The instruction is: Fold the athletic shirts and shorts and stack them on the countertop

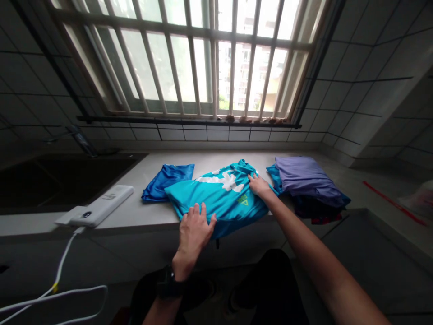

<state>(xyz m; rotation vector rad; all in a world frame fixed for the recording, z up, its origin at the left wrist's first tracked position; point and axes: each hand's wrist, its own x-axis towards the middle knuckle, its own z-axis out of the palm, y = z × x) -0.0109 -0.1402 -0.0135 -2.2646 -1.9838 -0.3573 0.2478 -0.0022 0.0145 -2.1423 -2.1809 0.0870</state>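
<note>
A turquoise T-shirt [199,194] with a white print and a small yellow-green logo lies rumpled on the white countertop, its near edge hanging over the front. My left hand [196,228] rests on the near left part of the cloth, fingers spread. At the far right side of the shirt, my right hand [259,185] lies on the fabric with its fingers stretched out. A folded blue garment [165,183] sits behind the shirt's left end, partly covered by it. To the right is a stack of folded clothes with a lavender garment [306,176] on top.
A white power bank [103,207] with a white cable [66,253] stands near the counter's left front edge. Beyond it is a dark sink [67,180] with a faucet. A red strip [392,203] lies on the right counter. A barred window [203,63] is behind.
</note>
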